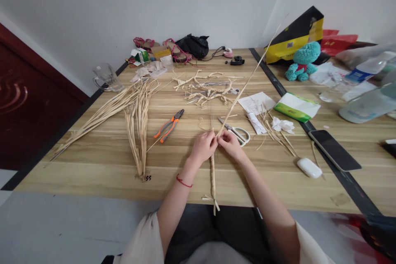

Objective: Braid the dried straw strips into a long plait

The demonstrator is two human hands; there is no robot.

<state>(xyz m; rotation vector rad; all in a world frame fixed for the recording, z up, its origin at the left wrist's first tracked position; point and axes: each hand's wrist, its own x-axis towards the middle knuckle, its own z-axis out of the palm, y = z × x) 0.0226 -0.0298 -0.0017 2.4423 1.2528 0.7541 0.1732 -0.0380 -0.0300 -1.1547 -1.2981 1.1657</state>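
Note:
My left hand (204,146) is closed around the upper part of a straw-wrapped stem (212,175), whose lower end with splayed tips reaches the table's front edge. Thin wires (212,117) stick out beyond the hand. Close beside it, my right hand (229,144) pinches a long straw strip (244,88) that slants up and to the right. The fingertips of both hands nearly meet, so the spot where strip and stem join is hidden. Scissors with pale handles (243,135) lie just past my right hand. Orange-handled pliers (169,126) rest to the left.
Bundles of straw strips (139,119) lie at the left, near a glass mug (108,77). Wrapped branch pieces (210,90) lie farther back. At the right are a phone (335,149), a white case (309,168), a tissue pack (297,107) and a turquoise crocheted doll (303,62).

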